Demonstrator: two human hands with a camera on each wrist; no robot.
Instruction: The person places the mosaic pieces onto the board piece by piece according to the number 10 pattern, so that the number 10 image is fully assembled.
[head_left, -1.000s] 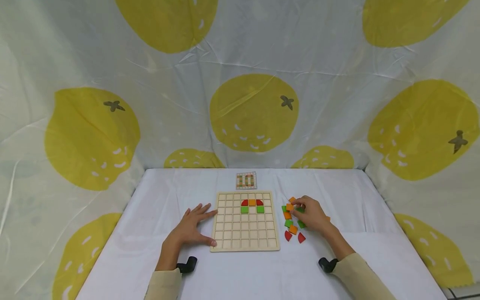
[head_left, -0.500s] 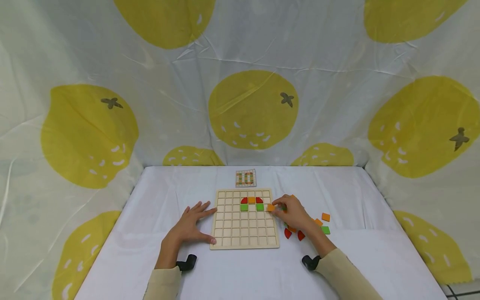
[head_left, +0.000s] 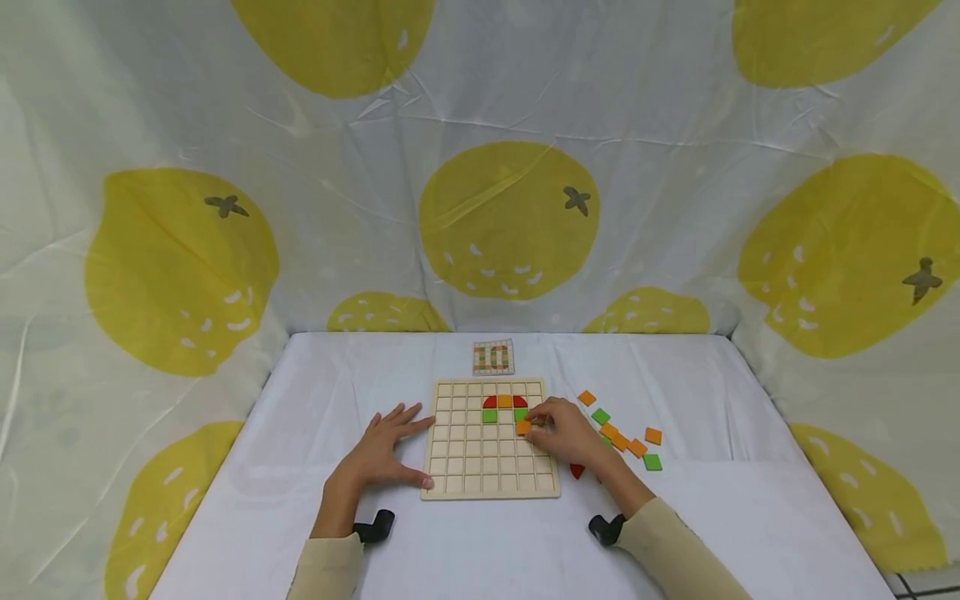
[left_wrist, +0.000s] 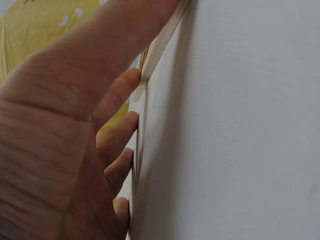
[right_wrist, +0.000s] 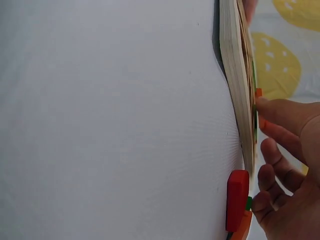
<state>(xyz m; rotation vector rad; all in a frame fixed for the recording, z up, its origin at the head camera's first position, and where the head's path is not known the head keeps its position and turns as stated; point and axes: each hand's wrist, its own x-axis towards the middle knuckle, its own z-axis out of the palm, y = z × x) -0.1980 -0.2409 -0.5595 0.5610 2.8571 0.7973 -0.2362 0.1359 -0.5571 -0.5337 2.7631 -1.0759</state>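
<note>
- Orange marks the square tile [head_left: 522,427] in the head view: the right hand [head_left: 567,429] pinches it between thumb and forefinger over the board [head_left: 467,472], just on the near side of the right-hand green tile [head_left: 521,415].
- A slight tilt or twist in that pinch could catch a corner on the ridge between cells and leave the tile crooked. The fingers could also nudge the green tile, being so near it.
- As for direction, the tile looks as long as it is wide: no long axis, no end that points. Its edges run roughly along the grid lines. The board is nearly square as well, one pair of sides leading away from the person.
- The left hand [head_left: 384,450] has its fingers spread, gripping nothing; forefinger and thumb touch the board's left side. Should that contact ease, a push from the right might slide the board.
- Beyond the board lies a small picture card [head_left: 492,357]. To the right, a loose orange tile [head_left: 653,436] and others rest on the white surface [head_left: 480,542], with a red piece [head_left: 577,471] close to the board.
- From the left wrist, the forefinger meets the wooden edge; the thumb's tip is out of sight.
- From the right wrist, the pinched tile shows edge-on at the board's upper face, the other fingers loosely bent. Whether it has entered a cell, I cannot tell.
</note>
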